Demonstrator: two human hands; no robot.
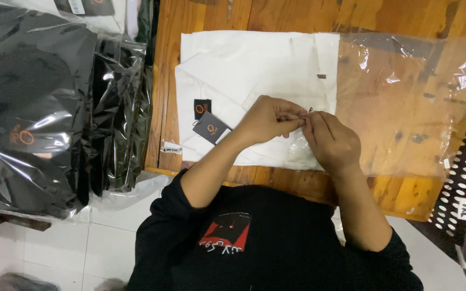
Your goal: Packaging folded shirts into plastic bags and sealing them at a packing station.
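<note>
While both hands [303, 126] pinch a tiny pin [310, 110], the white shirt [254, 67] lies beneath.

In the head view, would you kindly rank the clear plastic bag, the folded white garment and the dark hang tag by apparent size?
1. Clear plastic bag and folded white garment: too alike to rank, and they overlap.
2. Dark hang tag, plainly smallest.

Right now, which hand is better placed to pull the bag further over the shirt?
Right hand: it rests at the clear bag mouth on the white shirt. Left hand sits over the shirt.
</note>
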